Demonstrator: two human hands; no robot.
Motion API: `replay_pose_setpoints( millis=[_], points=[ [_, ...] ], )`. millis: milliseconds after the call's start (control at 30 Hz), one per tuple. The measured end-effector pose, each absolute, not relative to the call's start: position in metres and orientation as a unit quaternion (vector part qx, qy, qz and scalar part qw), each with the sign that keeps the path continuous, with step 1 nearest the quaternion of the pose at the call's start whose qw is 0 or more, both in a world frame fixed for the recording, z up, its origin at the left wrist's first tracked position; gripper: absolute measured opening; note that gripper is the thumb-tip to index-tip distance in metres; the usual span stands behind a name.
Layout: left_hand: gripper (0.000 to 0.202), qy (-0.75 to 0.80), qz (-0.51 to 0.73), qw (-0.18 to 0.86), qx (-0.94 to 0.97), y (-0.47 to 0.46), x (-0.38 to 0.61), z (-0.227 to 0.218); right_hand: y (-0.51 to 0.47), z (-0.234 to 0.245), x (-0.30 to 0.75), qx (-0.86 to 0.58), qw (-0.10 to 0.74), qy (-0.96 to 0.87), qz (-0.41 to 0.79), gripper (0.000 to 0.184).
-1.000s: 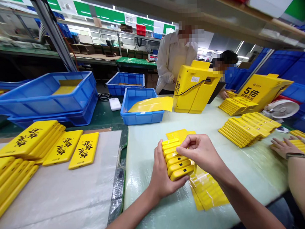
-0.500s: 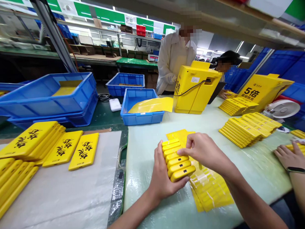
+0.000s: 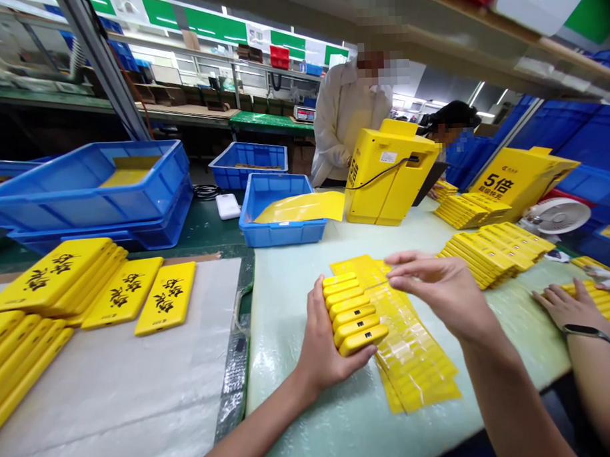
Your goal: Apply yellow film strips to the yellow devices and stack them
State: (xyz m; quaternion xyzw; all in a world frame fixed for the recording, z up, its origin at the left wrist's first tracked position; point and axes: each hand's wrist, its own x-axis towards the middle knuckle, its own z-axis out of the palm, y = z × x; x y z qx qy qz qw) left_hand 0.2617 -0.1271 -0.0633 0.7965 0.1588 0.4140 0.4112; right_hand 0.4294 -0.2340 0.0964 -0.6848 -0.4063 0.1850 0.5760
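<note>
My left hand is wrapped round a row of yellow power banks, holding them on edge with their narrow ends facing up. Small dark ports show on the ends nearest me; the farther ends look plain yellow. Just to the right, my right hand hovers over the yellow sticker sheets, its thumb and forefinger pinched close together. Whether a small sticker is between those fingertips cannot be made out. The overlapping sheets lie on the pale green tabletop, partly behind the power banks.
Yellow power banks lie and stack at left. Blue bins stand along the back, near a yellow display box. More power bank stacks and a white fan are at right. A co-worker's hand rests there; other people stand beyond.
My right hand has left the power banks' ends and moved right, over the sticker sheets. My left hand keeps its hold in nearly the same place.
</note>
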Motion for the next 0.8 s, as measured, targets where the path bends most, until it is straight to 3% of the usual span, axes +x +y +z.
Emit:
replay_pose_setpoints(
  millis=[133, 300, 700, 800],
  points=[
    [0.134, 0.158, 0.415, 0.401, 0.801, -0.127, 0.262, -0.064, -0.232, 0.082, 0.403, -0.715, 0.557, -0.323, 0.273, 0.023],
    [0.135, 0.160, 0.407, 0.402, 0.805, -0.128, 0.260, -0.065, -0.226, 0.074, 0.388, -0.716, 0.572, -0.302, 0.262, 0.033],
    [0.137, 0.162, 0.395, 0.415, 0.804, -0.129, 0.260, -0.067, -0.215, 0.074, 0.388, -0.754, 0.484, -0.355, 0.269, 0.032],
    [0.136, 0.156, 0.399, 0.408, 0.807, -0.128, 0.260, -0.067, -0.214, 0.075, 0.398, -0.765, 0.443, -0.379, 0.274, 0.056]
  ],
)
